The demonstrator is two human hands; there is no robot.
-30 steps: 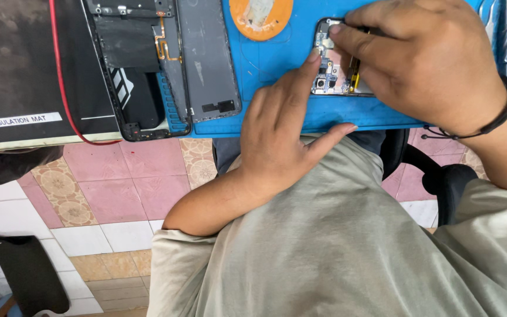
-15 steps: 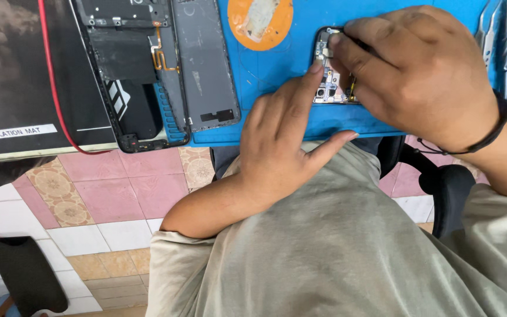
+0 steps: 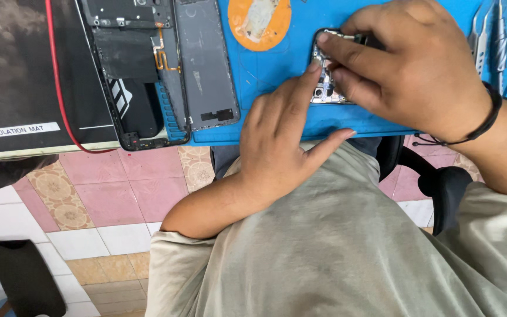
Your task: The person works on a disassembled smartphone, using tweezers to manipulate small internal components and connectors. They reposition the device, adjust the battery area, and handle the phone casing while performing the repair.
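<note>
Right hand pinching the top edge of a small opened phone on the blue mat – left hand pressing one fingertip on its side, other fingers spread. Off to the left, a dismantled phone frame, grey back cover – tools far right on the worktop.

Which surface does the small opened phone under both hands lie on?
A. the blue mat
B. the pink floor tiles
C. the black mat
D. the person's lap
A: the small opened phone lies on the blue mat, with the left hand and right hand on it.
</note>
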